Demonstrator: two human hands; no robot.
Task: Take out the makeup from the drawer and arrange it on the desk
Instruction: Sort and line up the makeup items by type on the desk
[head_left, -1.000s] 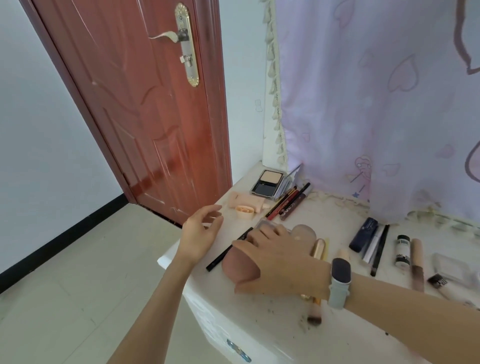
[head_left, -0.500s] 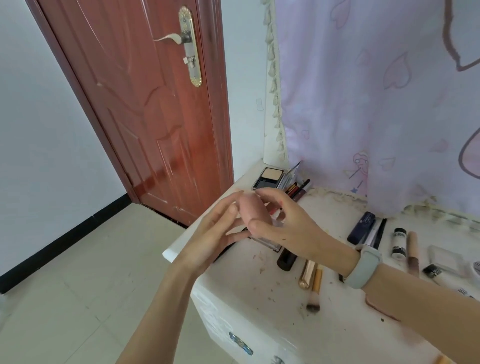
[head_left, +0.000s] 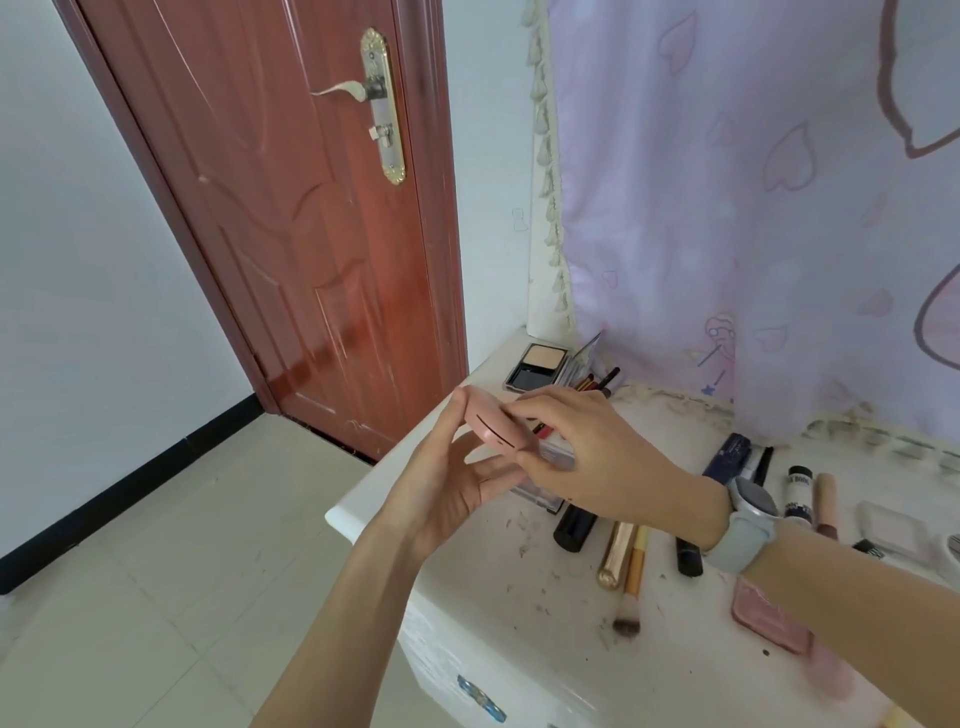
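Observation:
A round pink compact (head_left: 491, 423) is held up above the left end of the white desk (head_left: 524, 582). My right hand (head_left: 587, 452) grips it from the right with thumb and fingers. My left hand (head_left: 447, 478) touches it from the left with straight fingers, palm turned toward it. On the desk lie an open powder palette (head_left: 535, 366), several pencils (head_left: 597, 382), a clear case (head_left: 550, 457), a black tube (head_left: 571, 527), a gold tube (head_left: 615, 553) and a brush (head_left: 631, 587).
Right of my wrist lie a navy tube (head_left: 730, 454), a small white bottle (head_left: 797, 491), a slim pink tube (head_left: 826, 501), a clear box (head_left: 893, 532) and a pink case (head_left: 769, 621). A red door (head_left: 291, 218) stands left. A lilac curtain (head_left: 753, 208) hangs behind. The drawer front (head_left: 483, 696) is below.
My right hand lifted the pink compact off the desk and raised it. My left hand came up against it. The compact has turned edge-on.

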